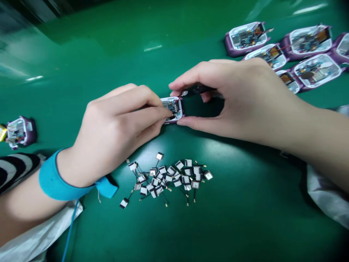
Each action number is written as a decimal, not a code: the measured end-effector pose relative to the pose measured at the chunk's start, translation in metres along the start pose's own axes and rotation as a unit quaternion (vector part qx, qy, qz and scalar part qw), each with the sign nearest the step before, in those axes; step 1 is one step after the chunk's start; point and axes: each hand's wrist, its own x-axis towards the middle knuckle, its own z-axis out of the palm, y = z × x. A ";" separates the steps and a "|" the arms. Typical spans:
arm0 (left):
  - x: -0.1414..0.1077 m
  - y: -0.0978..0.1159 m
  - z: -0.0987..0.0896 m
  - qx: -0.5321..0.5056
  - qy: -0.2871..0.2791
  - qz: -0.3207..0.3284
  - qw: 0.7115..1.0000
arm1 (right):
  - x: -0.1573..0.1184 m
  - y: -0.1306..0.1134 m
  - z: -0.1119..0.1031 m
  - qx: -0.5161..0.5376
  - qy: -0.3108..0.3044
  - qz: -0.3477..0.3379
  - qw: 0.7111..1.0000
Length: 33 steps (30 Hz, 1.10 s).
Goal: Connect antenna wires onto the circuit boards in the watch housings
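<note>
A small purple watch case (178,118) with a white inner rim and an exposed circuit board (173,106) sits between my two hands. My left hand (122,123) is closed around its left end, one fingertip pressing down at the board. Those fingers cover the left part of the case. My right hand (231,94) grips the right end, thumb at the near side and fingers at the far side. A short red wire with a white connector (184,93) rises from the case. Something dark shows under the right fingers; its kind is unclear.
Several small square antenna modules (188,162) with black leads lie in a loose pile on the green table (174,233). Several open purple cases (247,38) stand at the upper right. Another case (23,131) is at far left. A blue wrist strap (65,178) trails a cord.
</note>
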 end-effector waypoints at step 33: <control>-0.002 -0.009 0.004 -0.057 0.026 0.051 0.997 | -0.007 -0.020 -0.011 0.180 0.227 0.056 0.955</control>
